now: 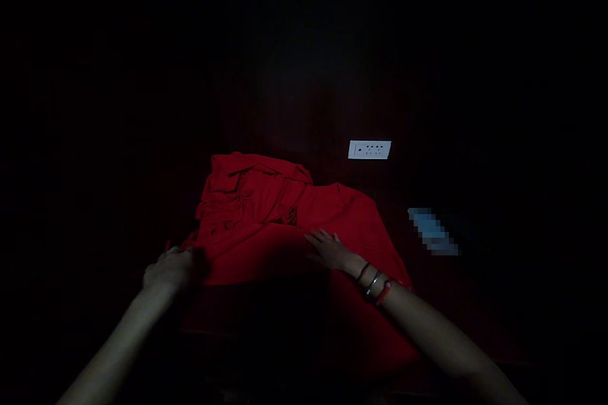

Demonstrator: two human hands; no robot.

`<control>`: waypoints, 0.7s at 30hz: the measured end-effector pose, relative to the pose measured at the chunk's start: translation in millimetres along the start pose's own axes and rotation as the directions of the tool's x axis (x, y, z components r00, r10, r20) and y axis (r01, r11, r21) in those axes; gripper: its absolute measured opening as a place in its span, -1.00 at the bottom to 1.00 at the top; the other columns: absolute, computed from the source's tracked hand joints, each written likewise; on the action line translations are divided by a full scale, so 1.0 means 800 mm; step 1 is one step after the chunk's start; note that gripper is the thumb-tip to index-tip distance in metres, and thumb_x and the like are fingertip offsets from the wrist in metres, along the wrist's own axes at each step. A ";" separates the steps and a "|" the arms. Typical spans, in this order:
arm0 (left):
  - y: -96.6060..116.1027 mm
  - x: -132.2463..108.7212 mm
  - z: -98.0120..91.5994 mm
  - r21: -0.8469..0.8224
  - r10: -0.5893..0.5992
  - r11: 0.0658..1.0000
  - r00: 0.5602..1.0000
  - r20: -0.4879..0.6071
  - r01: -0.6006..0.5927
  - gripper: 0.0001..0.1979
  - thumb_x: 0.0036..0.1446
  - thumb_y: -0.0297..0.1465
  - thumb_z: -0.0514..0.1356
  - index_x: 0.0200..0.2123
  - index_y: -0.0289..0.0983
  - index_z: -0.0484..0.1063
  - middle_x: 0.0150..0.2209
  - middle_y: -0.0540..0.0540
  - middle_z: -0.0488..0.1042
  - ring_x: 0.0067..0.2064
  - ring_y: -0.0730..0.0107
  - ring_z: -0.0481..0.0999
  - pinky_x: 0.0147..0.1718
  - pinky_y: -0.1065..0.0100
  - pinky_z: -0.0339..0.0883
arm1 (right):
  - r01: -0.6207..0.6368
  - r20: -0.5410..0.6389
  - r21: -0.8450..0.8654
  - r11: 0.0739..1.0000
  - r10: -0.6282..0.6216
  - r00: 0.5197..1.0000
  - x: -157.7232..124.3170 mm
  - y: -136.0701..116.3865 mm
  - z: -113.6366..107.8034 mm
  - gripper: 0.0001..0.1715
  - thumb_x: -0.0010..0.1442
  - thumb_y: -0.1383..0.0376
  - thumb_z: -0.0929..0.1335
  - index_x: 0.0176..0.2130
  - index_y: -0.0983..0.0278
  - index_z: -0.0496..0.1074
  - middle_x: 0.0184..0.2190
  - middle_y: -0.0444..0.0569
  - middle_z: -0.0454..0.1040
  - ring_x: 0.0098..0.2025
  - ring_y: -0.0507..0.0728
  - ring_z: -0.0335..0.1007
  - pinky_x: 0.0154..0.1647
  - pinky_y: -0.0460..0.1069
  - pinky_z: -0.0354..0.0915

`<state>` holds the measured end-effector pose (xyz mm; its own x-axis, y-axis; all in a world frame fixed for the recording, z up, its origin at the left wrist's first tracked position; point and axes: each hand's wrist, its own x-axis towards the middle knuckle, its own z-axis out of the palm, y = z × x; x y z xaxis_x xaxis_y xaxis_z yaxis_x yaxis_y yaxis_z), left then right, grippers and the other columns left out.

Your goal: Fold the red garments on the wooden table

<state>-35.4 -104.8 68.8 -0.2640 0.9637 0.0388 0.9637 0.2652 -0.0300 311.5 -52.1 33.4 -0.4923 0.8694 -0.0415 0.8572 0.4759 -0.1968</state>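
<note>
No text, label, brand, number or sign can be read on anything here.

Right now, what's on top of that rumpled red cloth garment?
The flat right hand seems to rest on the red cloth garment; the left hand is at its left edge. What lies under the right hand is covered, so hidden.

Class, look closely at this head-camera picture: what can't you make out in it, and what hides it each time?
All in the head view:
1. Left hand: shadow and its own back hide whether its fingers grip the red garment.
2. The garment's lower part: lost in deep shadow.
3. Bluish object at right: pixelation hides what it is.
4. Left forearm and right forearm: cut off by the bottom edge.
</note>
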 end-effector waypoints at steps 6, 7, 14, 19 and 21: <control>0.038 -0.002 0.021 0.087 -0.029 0.996 1.000 -0.012 0.030 -0.56 0.13 -0.30 -0.16 -0.01 -0.35 0.26 -0.13 -0.34 0.35 -0.13 0.05 0.37 -0.29 0.18 0.24 | 0.084 -0.005 -0.044 0.996 -0.084 0.996 -0.012 0.007 -0.005 -0.43 0.18 0.11 0.14 0.14 0.25 0.11 0.14 0.13 0.08 0.14 0.27 -0.01 0.07 0.22 -0.01; 0.032 -0.003 0.025 0.110 -0.021 0.994 0.999 -0.038 0.025 -0.58 0.13 -0.34 -0.18 -0.04 -0.35 0.28 -0.17 -0.32 0.38 -0.17 0.07 0.39 -0.31 0.18 0.23 | 0.074 -0.042 -0.049 0.996 -0.076 0.996 -0.019 0.015 -0.008 -0.41 0.18 0.10 0.13 0.16 0.24 0.07 0.16 0.12 0.05 0.16 0.26 -0.05 0.08 0.23 -0.03; 0.039 -0.003 0.001 0.224 -0.122 0.959 0.968 -0.221 0.173 -0.61 0.14 -0.49 -0.18 -0.06 -0.28 0.32 -0.18 -0.26 0.37 -0.16 0.07 0.36 -0.29 0.16 0.22 | -0.126 -0.064 -0.137 0.983 0.118 0.991 -0.061 0.093 -0.009 -0.46 0.22 0.16 0.07 0.14 0.28 0.11 0.14 0.14 0.10 0.15 0.29 -0.02 0.01 0.25 0.06; 0.167 -0.017 0.039 0.133 0.433 0.902 0.866 -0.252 -0.412 -0.57 0.14 -0.31 -0.06 0.07 -0.28 0.20 0.11 -0.30 0.15 0.11 0.09 0.14 -0.07 0.14 0.15 | -0.045 -0.058 -0.203 0.978 0.034 0.998 -0.060 0.104 -0.025 -0.59 0.20 0.29 0.12 0.00 0.30 0.28 -0.03 0.13 0.31 -0.02 0.15 0.24 -0.09 0.00 0.20; 0.211 -0.021 0.069 0.063 0.560 0.827 0.807 -0.184 -0.559 -0.52 0.13 -0.23 -0.04 0.11 -0.24 0.15 0.19 -0.24 0.02 0.18 0.07 -0.01 0.01 0.07 0.05 | -0.059 -0.036 -0.253 0.966 0.052 0.998 -0.058 0.106 -0.035 -0.62 0.20 0.36 0.10 -0.08 0.32 0.34 -0.13 0.12 0.38 -0.11 0.13 0.32 -0.16 -0.04 0.22</control>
<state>129.5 -74.4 7.8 0.3342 0.9214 0.1983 0.9417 -0.3181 -0.1093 411.6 -48.0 46.4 -0.4414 0.8972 -0.0165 0.8952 0.4416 0.0603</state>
